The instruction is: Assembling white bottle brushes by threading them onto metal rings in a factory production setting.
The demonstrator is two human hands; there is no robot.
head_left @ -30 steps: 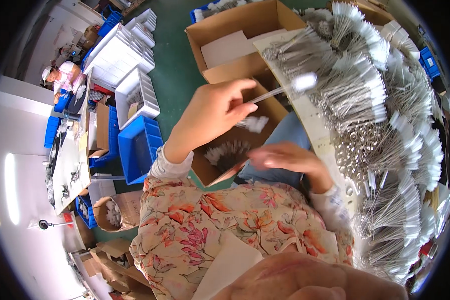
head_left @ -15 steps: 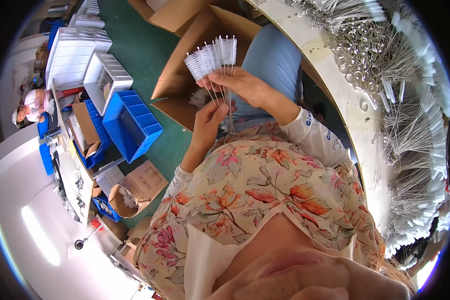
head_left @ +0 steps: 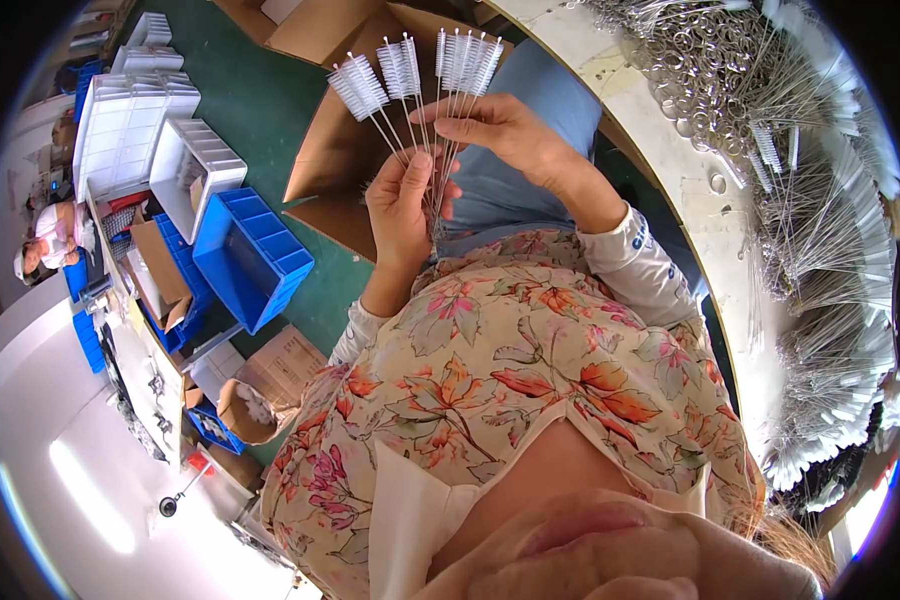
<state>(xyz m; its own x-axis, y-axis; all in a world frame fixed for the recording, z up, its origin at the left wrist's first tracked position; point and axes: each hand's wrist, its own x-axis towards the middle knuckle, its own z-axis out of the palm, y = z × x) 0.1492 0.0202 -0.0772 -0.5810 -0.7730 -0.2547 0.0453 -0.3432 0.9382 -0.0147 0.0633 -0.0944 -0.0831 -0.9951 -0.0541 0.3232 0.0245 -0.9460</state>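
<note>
Several thin tube brushes (head_left: 467, 62) with white bristle heads and wire stems fan out in front of me, heads up, in about three clusters. My left hand (head_left: 402, 208) is closed round the lower stems, thumb pressed over them. With thumb and fingers my right hand (head_left: 505, 132) pinches the stems of the right-hand cluster, just under the bristles. Below the hands the stem ends come together near my lap. Some of the right hand's fingertips are hidden behind the stems.
A worktable (head_left: 705, 170) curves along my right, heaped with wire brushes (head_left: 820, 260) and metal rings (head_left: 705, 75). An open cardboard box (head_left: 335, 150) stands on the floor beyond my hands. Blue crates (head_left: 255, 260) and white crates (head_left: 195, 165) are at left; another person (head_left: 55, 235) sits farther off.
The brushes have risen and spread from one bunch into separate clusters. My left hand has moved up and left, its palm side turned more into view; my right hand has shifted up and right.
</note>
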